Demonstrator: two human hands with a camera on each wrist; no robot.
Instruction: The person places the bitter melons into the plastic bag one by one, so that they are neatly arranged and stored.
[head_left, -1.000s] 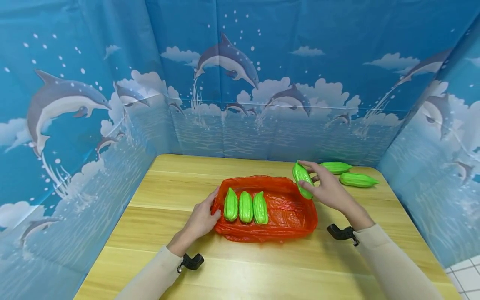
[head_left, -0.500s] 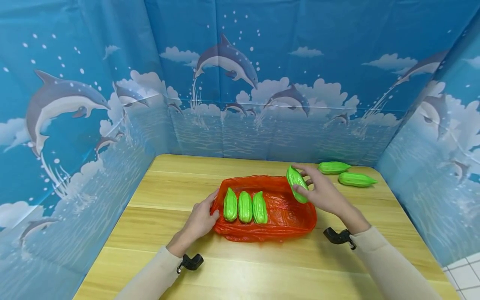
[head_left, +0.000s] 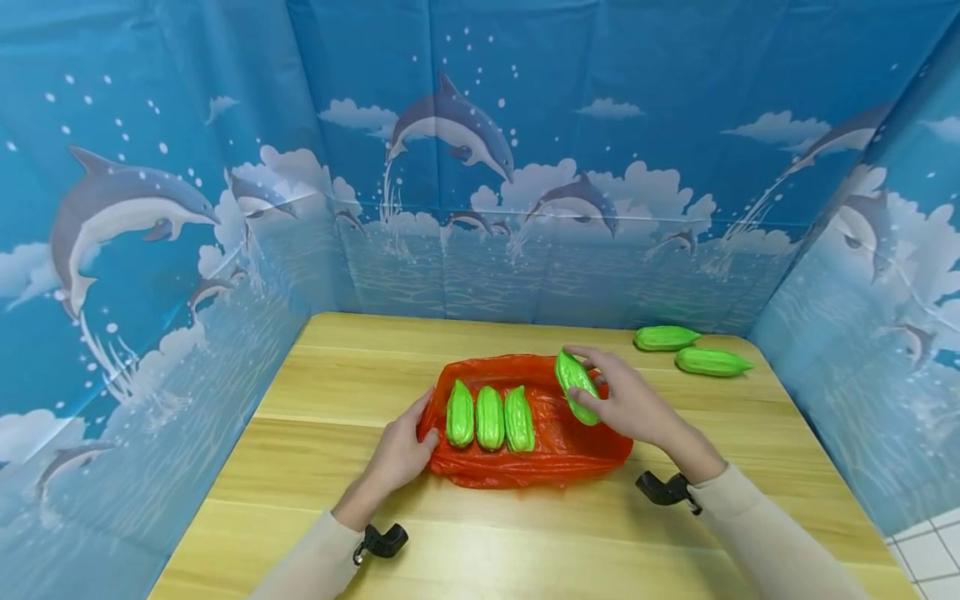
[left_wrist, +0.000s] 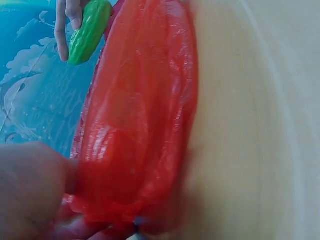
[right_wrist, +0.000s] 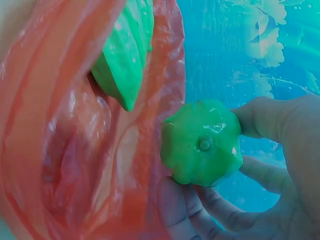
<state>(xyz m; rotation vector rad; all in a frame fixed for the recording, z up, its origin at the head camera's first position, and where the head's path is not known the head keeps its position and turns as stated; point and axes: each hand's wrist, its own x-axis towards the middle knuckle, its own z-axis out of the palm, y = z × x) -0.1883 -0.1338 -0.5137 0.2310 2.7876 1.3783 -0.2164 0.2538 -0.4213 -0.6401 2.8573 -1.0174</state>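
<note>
My right hand [head_left: 630, 400] holds a bright green, ribbed bitter melon [head_left: 576, 387] tilted above the right part of a container lined with a red plastic bag [head_left: 517, 482]. In the right wrist view the melon's stubby end [right_wrist: 202, 144] faces the camera, with thumb and fingers around it. My left hand [head_left: 401, 450] grips the container's left end; in the left wrist view its thumb [left_wrist: 30, 185] lies over the red plastic and the fingertips are partly hidden below. Three more bitter melons [head_left: 491, 418] lie side by side in the container's left half.
Two bitter melons, one behind [head_left: 666, 337] and one nearer [head_left: 712, 362], lie at the table's far right corner. The wooden table [head_left: 315, 392] is enclosed at the back and sides by a blue dolphin-print curtain [head_left: 480, 267].
My right hand has carried the bitter melon left and slightly nearer, from the container's right rim to over its inside. The left hand has stayed on the container's left end.
</note>
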